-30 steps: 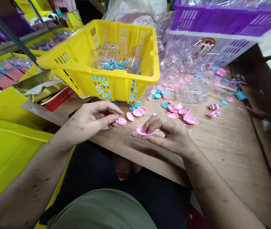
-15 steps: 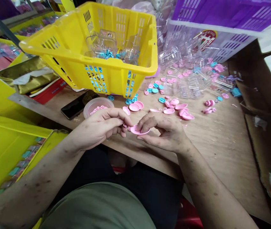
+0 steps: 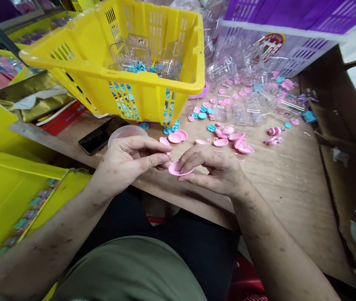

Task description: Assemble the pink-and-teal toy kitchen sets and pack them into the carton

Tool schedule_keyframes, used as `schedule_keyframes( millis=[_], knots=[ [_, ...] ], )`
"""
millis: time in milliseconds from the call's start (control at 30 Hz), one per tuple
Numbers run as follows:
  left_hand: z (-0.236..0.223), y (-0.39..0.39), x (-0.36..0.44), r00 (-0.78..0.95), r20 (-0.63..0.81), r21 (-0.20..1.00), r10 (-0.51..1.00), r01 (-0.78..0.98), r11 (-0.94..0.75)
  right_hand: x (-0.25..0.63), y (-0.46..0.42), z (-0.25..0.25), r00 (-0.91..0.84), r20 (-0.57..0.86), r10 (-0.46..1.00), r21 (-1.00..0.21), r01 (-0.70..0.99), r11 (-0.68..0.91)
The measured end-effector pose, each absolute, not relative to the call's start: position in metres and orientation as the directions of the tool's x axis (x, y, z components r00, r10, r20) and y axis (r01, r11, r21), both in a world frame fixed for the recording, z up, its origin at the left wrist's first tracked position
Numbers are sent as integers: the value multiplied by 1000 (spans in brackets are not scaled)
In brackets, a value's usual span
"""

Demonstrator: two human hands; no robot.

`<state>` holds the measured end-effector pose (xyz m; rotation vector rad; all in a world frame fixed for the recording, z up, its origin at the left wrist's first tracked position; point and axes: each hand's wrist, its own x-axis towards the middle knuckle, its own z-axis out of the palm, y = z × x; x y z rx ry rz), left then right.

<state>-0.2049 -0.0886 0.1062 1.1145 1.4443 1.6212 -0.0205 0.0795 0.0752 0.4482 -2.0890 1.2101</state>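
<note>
My right hand [image 3: 213,169] grips a pink oval plastic shell [image 3: 174,168] near the table's front edge, thumb beneath and fingertips inside its hollow. Just left of it, my left hand [image 3: 130,161] is closed in a pinch, thumb against forefinger, on a small pink plastic piece. The fingers mostly cover that piece, so its shape is unclear. Its fingertips are close to the shell's left end. Behind the hands lie loose pink oval shells [image 3: 220,142] and a paired set of pink ovals [image 3: 175,137]. A round clear tub [image 3: 124,131] is partly hidden behind my left hand.
A yellow basket [image 3: 190,83] with clear packs stands at the back left. A phone [image 3: 98,138] lies before it. Clear plastic blisters [image 3: 249,108] and small blue and pink discs [image 3: 202,116] spread at the back right. A cardboard box [image 3: 337,175] borders the right side.
My left hand has turned so its thumb and forefinger pinch more tightly beside the shell, and the small pink piece is more covered. My right hand keeps its hold, and the view has shifted slightly.
</note>
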Motion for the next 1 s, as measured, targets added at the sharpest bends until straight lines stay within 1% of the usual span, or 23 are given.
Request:
schedule_keyframes(
  millis=[167,267,433,667,733,900,1000],
  knots=[
    [110,-89,-203,-406,163,985,899,112,-128,-19,78,76,-731,682,40,-650,-579,492],
    [110,-90,-204,-395,140,987,908,133,-94,-19,77,77,-743,667,52,-672,-571,472],
    [108,-91,-204,-344,112,992,932,99,-82,-18,78,75,-746,664,50,-679,-573,459],
    [107,-92,-204,-344,74,995,936,85,-47,-17,79,76,-756,653,44,-686,-566,457],
    [108,-93,-205,-338,84,992,937,117,-47,-18,78,77,-755,654,40,-685,-570,454],
    [112,-94,-207,-325,155,958,933,281,-61,-18,77,75,-736,675,46,-668,-584,461],
    [112,-92,-206,-336,127,969,933,245,-43,-17,76,74,-718,692,74,-656,-582,481]
  ],
)
